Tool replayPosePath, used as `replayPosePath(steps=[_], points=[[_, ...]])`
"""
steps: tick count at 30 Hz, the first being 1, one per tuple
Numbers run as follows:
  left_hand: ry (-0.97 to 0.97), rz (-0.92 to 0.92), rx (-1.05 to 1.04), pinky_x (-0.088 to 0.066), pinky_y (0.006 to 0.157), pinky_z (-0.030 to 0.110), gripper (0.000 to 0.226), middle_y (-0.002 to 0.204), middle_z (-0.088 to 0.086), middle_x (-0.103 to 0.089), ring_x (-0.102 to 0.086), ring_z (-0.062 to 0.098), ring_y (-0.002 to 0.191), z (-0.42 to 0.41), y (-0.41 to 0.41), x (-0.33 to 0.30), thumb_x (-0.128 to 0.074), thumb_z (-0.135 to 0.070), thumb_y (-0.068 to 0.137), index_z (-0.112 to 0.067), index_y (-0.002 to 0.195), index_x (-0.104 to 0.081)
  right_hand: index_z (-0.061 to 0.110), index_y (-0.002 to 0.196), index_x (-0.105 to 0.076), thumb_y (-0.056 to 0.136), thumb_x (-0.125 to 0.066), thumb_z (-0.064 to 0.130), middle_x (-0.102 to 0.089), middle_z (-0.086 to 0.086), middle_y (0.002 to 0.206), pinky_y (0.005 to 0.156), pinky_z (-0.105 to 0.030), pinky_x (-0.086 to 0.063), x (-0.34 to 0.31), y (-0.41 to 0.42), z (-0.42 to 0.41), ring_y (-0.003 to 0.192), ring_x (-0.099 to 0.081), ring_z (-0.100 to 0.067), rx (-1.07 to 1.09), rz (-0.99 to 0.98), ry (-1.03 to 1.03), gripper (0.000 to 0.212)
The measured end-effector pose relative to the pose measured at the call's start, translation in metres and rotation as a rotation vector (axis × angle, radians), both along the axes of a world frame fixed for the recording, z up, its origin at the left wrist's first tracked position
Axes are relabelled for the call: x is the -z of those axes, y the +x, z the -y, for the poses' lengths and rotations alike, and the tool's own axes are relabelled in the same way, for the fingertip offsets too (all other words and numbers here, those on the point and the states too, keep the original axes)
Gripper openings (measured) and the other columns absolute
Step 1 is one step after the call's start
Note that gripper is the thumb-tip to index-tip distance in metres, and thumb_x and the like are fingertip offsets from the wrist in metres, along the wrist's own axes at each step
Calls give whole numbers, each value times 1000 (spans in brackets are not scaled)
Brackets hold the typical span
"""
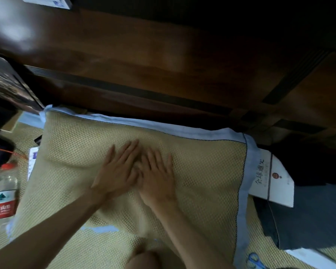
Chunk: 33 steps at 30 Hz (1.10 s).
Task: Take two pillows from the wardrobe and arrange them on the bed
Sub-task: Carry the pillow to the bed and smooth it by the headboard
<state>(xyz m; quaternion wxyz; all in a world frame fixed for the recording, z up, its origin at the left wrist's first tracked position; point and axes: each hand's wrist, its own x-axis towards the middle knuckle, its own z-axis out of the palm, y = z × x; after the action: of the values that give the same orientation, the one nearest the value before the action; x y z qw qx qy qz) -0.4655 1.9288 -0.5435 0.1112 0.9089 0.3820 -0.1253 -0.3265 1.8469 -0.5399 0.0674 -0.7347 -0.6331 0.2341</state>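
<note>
Writing first. Plastic water bottle point(2, 197) lying at left edge, red cap, red label with white Chinese characters, a green mountain emblem above; characters blurred, brand not legible with certainty. White book point(273, 177) just beside pillow's right edge, cover printed with vertical Chinese title, reads roughly as 全球通史, small red round seal below it, dark vertical line along the cover. White card or paper point(32, 162) with small purple print tucked at pillow's left edge, text too small to read.

Pillow point(202, 171) flat on bed point(52, 247), long edge set against dark wooden headboard point(144, 61). Cover: yellow-beige open mesh weave, honeycomb-like texture, rectangular, bordered by pale blue fabric band with dark stitched line along right side. Shallow crease across left half, dent in the middle under the hands. Bed surface beneath of similar beige woven matting.

Left hand point(118, 171) and right hand point(157, 179) both open, palms down, fingers spread, pressed flat on pillow's centre; side by side, inner fingers touching or overlapping. Nothing gripped. Bare forearms entering from lower edge.

Headboard glossy, reddish-brown, with darker grooved horizontal strip. Dark grey folded cloth point(308, 218) right of pillow, partly under the book. Blue-handled scissors point(255, 261) on the mat at lower right, partly cut off.
</note>
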Motion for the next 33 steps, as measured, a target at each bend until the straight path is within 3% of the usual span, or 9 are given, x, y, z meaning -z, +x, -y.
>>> replayPosePath(steps=[2, 5, 11, 14, 16, 19, 23, 28, 33], points=[[35, -46, 14, 1, 123, 58, 70, 169, -5, 5, 4, 13, 154, -7, -9, 18, -14, -58, 100, -26, 160, -1, 24, 165, -14, 108, -23, 56, -5, 1, 174, 125, -52, 11, 26, 16, 10, 159, 8, -18, -8, 36, 19, 67], [128, -95, 10, 0, 122, 60, 73, 169, -6, 2, -5, 16, 155, -24, -33, 38, -13, -67, 98, -30, 160, -3, 24, 165, -18, 102, -27, 69, -8, 0, 173, 127, -50, 2, 51, 45, 29, 159, 4, -19, 89, 62, 70, 77], [101, -112, -390, 22, 118, 51, 71, 167, -17, 5, 6, 11, 154, -70, -117, 43, -17, -71, 96, -41, 159, -2, 21, 166, -11, 99, -26, 77, -6, -1, 174, 127, -53, -4, 61, 102, 74, 159, -2, -20, 210, 160, 55, 89], [-6, -12, -533, 3, 117, 60, 69, 165, -27, 6, 8, 5, 152, -84, -150, 31, -18, -74, 94, -50, 155, 1, 21, 166, -6, 99, -28, 74, -1, 0, 174, 126, -59, -2, 54, 112, 88, 159, 1, -19, 263, 184, 2, 89], [-16, 11, -575, -6, 117, 64, 72, 166, -23, -2, 3, 9, 153, -90, -147, 22, -19, -74, 92, -47, 157, -4, 19, 166, -9, 97, -31, 73, -2, -2, 174, 124, -63, -1, 47, 111, 84, 159, 1, -21, 295, 194, -17, 90], [55, 64, -462, -8, 119, 60, 72, 165, -5, -20, -13, 21, 152, -92, -89, 12, -20, -69, 94, -37, 157, -14, 19, 162, -24, 99, -30, 69, -14, -5, 172, 124, -64, -3, 33, 95, 38, 159, -7, -25, 322, 104, 73, 80], [8, 44, -112, -4, 123, 55, 63, 163, -3, -30, -17, 14, 152, -73, 45, 31, -10, -59, 100, -34, 157, -19, 23, 161, -27, 104, -17, 63, -22, -6, 170, 126, -58, 2, 39, 78, -36, 158, -10, -24, 132, 154, 27, 71], [73, -37, -170, -11, 123, 51, 70, 151, 2, -48, -35, 23, 143, -88, 44, 65, -6, -63, 99, -29, 151, -37, 18, 148, -49, 101, -26, 70, -57, -9, 145, 122, -48, -22, 69, 152, 9, 139, -44, -27, 343, 223, 81, 74], [59, -115, -227, -11, 121, 53, 68, 148, 1, -50, -37, 26, 141, -113, 30, 55, -10, -65, 97, -32, 147, -43, 22, 145, -52, 88, -16, 86, -55, -6, 146, 120, -54, -23, 69, 197, 20, 141, -42, -27, 400, 197, -90, 93]])
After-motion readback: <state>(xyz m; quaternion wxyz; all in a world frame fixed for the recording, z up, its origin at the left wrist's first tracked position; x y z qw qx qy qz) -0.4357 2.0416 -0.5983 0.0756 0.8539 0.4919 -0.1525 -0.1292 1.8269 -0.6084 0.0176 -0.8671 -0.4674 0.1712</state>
